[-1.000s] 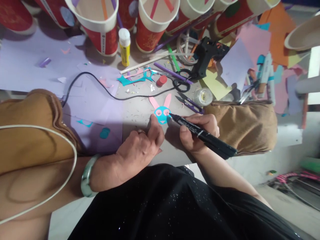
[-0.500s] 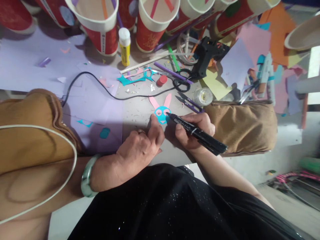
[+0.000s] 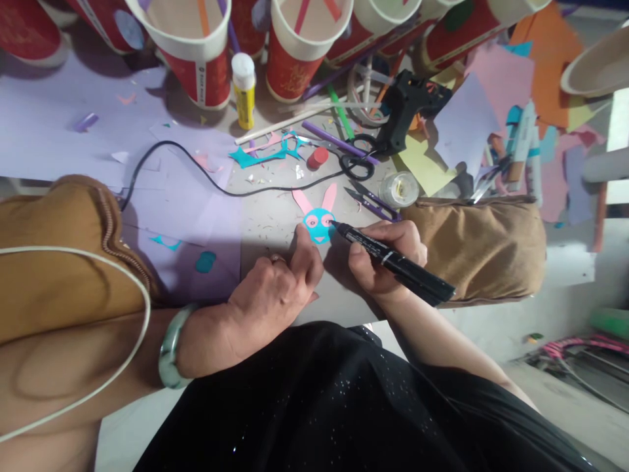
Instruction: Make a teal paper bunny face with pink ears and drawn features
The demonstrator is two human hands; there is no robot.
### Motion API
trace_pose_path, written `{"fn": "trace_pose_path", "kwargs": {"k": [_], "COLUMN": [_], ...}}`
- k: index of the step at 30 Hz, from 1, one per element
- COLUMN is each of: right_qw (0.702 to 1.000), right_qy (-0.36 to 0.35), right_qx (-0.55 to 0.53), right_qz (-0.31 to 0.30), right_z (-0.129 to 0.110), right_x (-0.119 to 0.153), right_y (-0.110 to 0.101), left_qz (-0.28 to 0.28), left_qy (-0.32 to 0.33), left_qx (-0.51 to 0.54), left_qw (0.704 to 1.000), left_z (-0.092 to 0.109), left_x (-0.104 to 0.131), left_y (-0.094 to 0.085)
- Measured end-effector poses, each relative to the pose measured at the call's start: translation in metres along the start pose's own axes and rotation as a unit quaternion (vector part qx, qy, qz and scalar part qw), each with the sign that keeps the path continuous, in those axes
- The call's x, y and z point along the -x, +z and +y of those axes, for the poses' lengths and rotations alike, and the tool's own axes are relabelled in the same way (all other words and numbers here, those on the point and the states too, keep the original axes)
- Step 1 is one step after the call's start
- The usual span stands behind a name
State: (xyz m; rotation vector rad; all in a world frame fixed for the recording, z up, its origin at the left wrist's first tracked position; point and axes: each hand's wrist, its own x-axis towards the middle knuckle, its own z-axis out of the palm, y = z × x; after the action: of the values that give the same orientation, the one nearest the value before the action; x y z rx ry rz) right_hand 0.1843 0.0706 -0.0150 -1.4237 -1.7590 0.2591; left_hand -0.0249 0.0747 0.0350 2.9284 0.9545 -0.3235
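Note:
A small blue paper face [image 3: 319, 232] with pink ears, pink eye patches and a pink nose lies flat on the grey table [image 3: 275, 223]. A fingertip of my left hand [image 3: 282, 282] presses on its lower left edge; the other fingers are curled under. My right hand [image 3: 388, 255] is closed around a black marker [image 3: 398, 265], its tip at the face's right eye. A dark dot shows in the left eye. Above the face are a red cap [image 3: 317, 158] and black-handled scissors [image 3: 358, 164].
Red and white paper cups [image 3: 295, 65], a yellow glue stick [image 3: 244, 98] and a black glue gun [image 3: 407, 108] stand or lie at the back. A brown pouch [image 3: 481, 249] sits right; purple paper [image 3: 191, 196] spreads left. A black cable crosses the table.
My right hand and the marker have shifted slightly right, with the marker's tip a little farther right. My left hand and the paper face have stayed in place.

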Motion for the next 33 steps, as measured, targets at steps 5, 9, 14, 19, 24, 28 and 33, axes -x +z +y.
{"fn": "trace_pose_path", "kwargs": {"k": [5,9,14,19,24,28,33], "right_qw": [0.999,0.999,0.998,0.998,0.998,0.999,0.999], "right_qy": [0.026,0.037,0.054,0.058,0.051,0.038,0.041], "right_qx": [0.031,0.02,0.007,0.002,0.0,0.01,0.0], "right_qz": [-0.016,-0.016,-0.027,-0.032,-0.029,-0.018,-0.023], "right_z": [0.0,0.0,0.002,0.005,0.006,0.006,0.003], "right_x": [0.003,0.006,0.008,0.01,0.013,0.012,0.009], "right_y": [0.001,0.0,0.0,-0.001,0.0,0.001,0.002], "left_qz": [-0.017,-0.028,-0.032,-0.032,-0.038,-0.033,-0.04], "left_qy": [0.0,-0.006,-0.009,-0.004,-0.008,-0.007,-0.015], "left_qx": [0.021,0.05,0.055,0.041,0.052,0.052,0.064], "left_qw": [1.0,0.998,0.998,0.999,0.998,0.998,0.997], "left_z": [-0.001,-0.001,-0.001,-0.001,-0.001,-0.001,-0.001], "left_x": [-0.001,-0.001,-0.002,-0.001,-0.001,-0.002,-0.001], "left_y": [-0.003,-0.004,-0.004,-0.004,-0.004,-0.004,-0.004]}}
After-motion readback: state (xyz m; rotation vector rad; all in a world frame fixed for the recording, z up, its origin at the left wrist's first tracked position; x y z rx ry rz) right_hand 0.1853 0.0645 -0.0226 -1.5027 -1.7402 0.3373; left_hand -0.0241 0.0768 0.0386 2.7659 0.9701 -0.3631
